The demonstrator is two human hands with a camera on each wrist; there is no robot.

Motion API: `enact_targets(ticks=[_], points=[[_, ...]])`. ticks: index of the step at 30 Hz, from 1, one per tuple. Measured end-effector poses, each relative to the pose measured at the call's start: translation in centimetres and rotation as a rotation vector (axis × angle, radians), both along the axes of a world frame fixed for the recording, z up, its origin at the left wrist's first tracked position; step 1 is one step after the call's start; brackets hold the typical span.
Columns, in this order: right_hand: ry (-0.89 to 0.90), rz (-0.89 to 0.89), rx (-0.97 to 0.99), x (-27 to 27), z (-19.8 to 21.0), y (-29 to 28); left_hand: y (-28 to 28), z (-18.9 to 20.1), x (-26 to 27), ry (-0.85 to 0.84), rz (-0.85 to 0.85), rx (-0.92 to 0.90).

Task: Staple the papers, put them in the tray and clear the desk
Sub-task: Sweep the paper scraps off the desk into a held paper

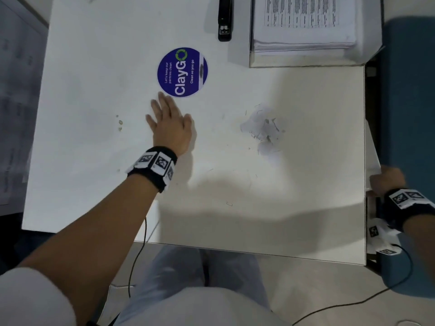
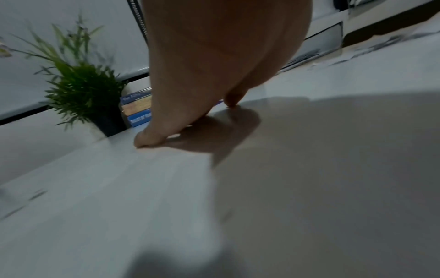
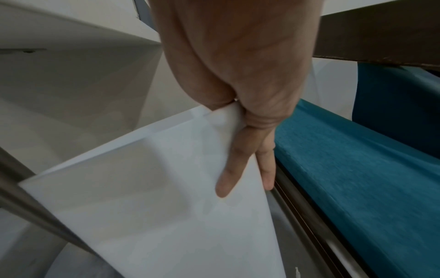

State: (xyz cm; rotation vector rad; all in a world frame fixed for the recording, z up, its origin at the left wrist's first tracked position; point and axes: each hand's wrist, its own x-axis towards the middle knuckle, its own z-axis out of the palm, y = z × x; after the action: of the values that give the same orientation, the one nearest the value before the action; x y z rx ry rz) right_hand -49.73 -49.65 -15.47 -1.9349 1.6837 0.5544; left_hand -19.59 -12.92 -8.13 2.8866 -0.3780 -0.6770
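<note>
Smooth white tabletop (image 1: 94,149) with a round blue sticker (image 1: 182,72) at upper centre. The left hand (image 1: 170,123) lies flat on it, fingers (image 2: 145,140) straight and spread, tips touching the surface. At the right frame edge, beyond the tabletop, the right hand (image 1: 386,180) pinches a plain white sheet (image 3: 166,197) against the thumb, fingers extended along it. Upper right: a clear rectangular tray (image 1: 254,60) holding stacked printed papers (image 1: 303,22); a slim black stapler (image 1: 224,18) lies beside it. Crumpled paper scraps (image 1: 263,128) sit right of centre.

Head view straight down over desk (image 1: 235,184); wrist views close, low along each hand.
</note>
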Motion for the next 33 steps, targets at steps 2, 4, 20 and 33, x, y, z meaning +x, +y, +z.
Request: enact_targets(ticks=[2, 4, 20, 33], points=[[0.011, -0.01, 0.007, 0.1, 0.5, 0.4, -1.9, 0.0, -1.6, 0.024, -0.076, 0.002], [0.016, -0.011, 0.02, 0.1, 0.7, 0.5, -4.1, 0.1, -4.5, 0.046, -0.164, -0.002], [0.041, 0.058, 0.024, 0.1, -1.4, -0.2, 6.6, 2.4, -15.2, 0.024, 0.001, -0.019], [-0.032, 0.011, 0.046, 0.0, -0.7, 0.5, -7.3, 0.5, -16.5, 0.131, -0.06, -0.053]])
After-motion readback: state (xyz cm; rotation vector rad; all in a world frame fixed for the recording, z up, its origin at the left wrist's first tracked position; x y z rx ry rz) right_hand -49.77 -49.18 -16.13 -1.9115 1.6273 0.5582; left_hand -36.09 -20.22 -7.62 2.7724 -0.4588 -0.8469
